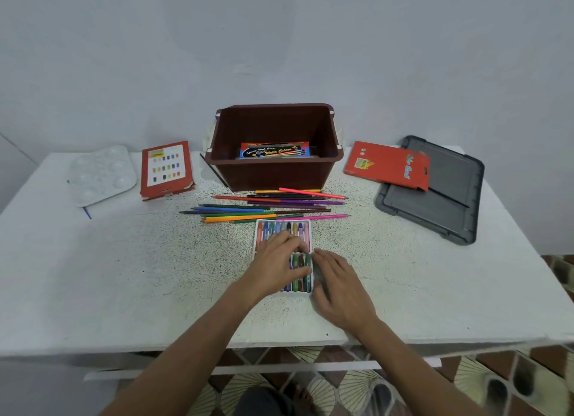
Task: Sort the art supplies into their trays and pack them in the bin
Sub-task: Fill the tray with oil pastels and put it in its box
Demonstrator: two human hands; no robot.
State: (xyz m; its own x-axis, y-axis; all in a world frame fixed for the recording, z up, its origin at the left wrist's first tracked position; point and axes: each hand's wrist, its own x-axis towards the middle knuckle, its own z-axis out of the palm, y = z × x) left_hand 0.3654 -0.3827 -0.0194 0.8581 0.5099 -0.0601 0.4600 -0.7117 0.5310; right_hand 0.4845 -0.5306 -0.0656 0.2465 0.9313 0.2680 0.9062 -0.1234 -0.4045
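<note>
A white crayon tray (pixel 256 229) holding two rows of crayons (pixel 284 227) lies in the middle of the table. My left hand (pixel 276 266) lies across the tray, its fingers curled over the crayons and hiding part of both rows. My right hand (pixel 338 286) rests against the tray's right edge, fingers fairly straight. Behind the tray lie several loose coloured pencils (pixel 267 206). Farther back stands the brown bin (pixel 275 170), with a blue water-colour box (pixel 275 150) inside.
A white paint palette (pixel 101 175) and a red box (pixel 166 168) sit at the back left. A thin brush (pixel 216 175) leans by the bin. At the back right a red pencil box (pixel 386 164) lies on the grey bin lid (pixel 435 195).
</note>
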